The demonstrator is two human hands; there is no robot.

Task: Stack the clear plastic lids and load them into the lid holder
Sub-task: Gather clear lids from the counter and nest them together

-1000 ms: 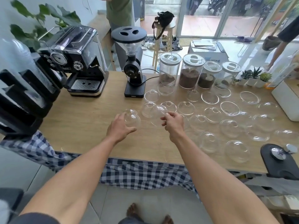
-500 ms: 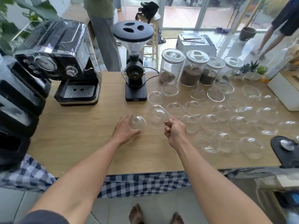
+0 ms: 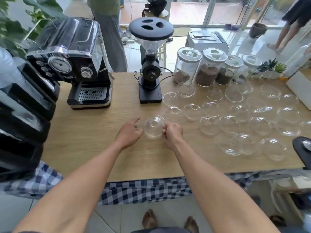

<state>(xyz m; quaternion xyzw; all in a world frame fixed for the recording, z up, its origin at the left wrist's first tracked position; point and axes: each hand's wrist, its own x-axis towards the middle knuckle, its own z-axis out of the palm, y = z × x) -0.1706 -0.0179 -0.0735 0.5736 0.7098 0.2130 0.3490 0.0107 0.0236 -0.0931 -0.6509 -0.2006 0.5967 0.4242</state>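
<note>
Two clear dome lids nested together (image 3: 154, 126) sit low over the wooden counter (image 3: 80, 132), between my hands. My right hand (image 3: 172, 132) pinches the right rim of this pair. My left hand (image 3: 129, 132) is at its left side with fingers apart, index stretched out and thumb just touching the rim. Several more clear dome lids (image 3: 235, 118) lie loose across the right half of the counter. A black tiered holder (image 3: 30, 101) with clear plastic in it stands at the far left edge.
An espresso machine (image 3: 72, 61) and a black coffee grinder (image 3: 150, 73) stand at the back of the counter, with several lidded jars (image 3: 207, 68) to their right. A black pad (image 3: 303, 147) lies at the right edge. Two people stand beyond the counter.
My right hand has brought its lid left onto the lid that my left hand held. My left hand's fingers have loosened from that lid. The view has dipped closer to the counter.
</note>
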